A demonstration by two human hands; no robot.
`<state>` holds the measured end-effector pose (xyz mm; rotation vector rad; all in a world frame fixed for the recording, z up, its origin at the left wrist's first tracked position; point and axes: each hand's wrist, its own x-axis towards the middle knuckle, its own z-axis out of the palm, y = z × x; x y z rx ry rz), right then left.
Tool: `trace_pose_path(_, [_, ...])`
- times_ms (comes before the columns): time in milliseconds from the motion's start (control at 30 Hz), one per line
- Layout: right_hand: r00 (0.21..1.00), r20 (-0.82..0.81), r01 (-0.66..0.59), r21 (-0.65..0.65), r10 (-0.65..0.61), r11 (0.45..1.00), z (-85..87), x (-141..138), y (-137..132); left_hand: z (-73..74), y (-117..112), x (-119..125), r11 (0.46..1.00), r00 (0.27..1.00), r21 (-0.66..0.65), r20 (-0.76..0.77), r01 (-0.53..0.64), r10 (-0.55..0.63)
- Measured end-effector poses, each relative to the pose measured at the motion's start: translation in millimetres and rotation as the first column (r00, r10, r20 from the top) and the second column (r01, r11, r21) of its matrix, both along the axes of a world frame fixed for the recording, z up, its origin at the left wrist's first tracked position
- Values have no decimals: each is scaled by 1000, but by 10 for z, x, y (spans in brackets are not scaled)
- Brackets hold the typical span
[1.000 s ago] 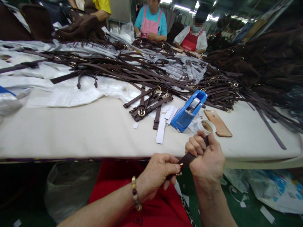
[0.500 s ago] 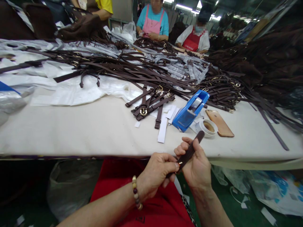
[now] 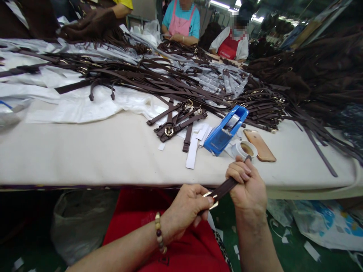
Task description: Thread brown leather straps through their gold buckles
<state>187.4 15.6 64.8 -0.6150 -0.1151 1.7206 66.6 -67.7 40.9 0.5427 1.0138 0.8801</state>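
Note:
Just below the near table edge, both my hands hold one short dark brown leather strap [image 3: 224, 187]. My left hand [image 3: 185, 209] pinches the end with the gold buckle [image 3: 212, 200]. My right hand [image 3: 249, 185] is wrapped in a fist around the strap's other end, whose tip pokes out above the fingers. A bead bracelet [image 3: 159, 232] is on my left wrist. On the table ahead lies a small bunch of similar short straps [image 3: 177, 122] with gold buckles.
A blue tape dispenser [image 3: 225, 130], a tape roll [image 3: 246, 149], a gold phone [image 3: 259, 139] and white paper strips [image 3: 193, 151] lie near my hands. Long brown straps [image 3: 141, 77] and white plastic sheeting [image 3: 73, 105] cover the far table. Two people sit at the far side.
My right hand opened along the strap half a second ago and has now closed into a fist on it again; the buckle shows more between my hands. The view has shifted slightly.

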Motion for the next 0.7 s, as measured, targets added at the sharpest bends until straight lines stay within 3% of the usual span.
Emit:
trace_pose_path(300, [1000, -18, 19, 10, -19, 1000, 37, -56, -16, -38, 16, 25, 1000, 1000, -6, 9, -16, 16])
trace_pose_path(700, [997, 50, -55, 9, 54, 998, -18, -144, -105, -59, 28, 25, 999, 999, -11, -16, -41, 41])
